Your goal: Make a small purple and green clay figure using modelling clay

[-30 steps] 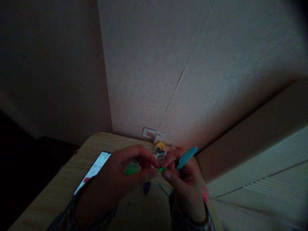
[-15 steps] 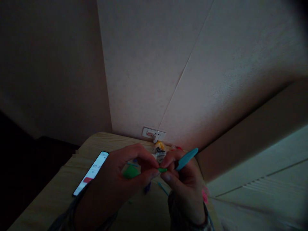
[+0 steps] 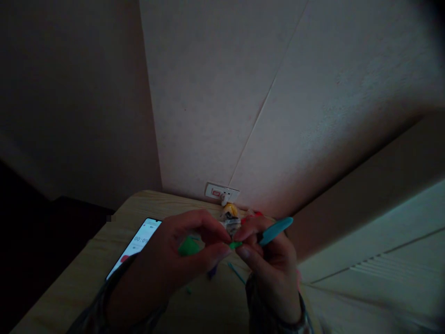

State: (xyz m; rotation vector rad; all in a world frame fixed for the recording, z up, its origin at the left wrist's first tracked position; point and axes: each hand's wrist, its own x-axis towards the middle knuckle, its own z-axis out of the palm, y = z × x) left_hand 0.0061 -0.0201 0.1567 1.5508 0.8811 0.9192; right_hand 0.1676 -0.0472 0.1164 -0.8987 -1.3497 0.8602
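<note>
One small green piece [image 3: 235,245], bright and slightly elongated, sits above the table [image 3: 149,204] between the fingertips of the left hand [image 3: 194,246] and right hand [image 3: 262,248]; each hand's thumb and forefinger are nearly closed, pinching it from either side; one blue tool [image 3: 277,230] juts rightward from the right hand; one larger green lump [image 3: 188,246] shows behind the left fingers; one phone [image 3: 134,246] lies to the left; one wall socket [image 3: 221,193] is at the far side.

Three green pieces [image 3: 188,247], two hands [image 3: 153,264] [image 3: 274,269], one phone [image 3: 134,246], one teal blade [image 3: 277,230], one wall socket [image 3: 216,192]
</note>
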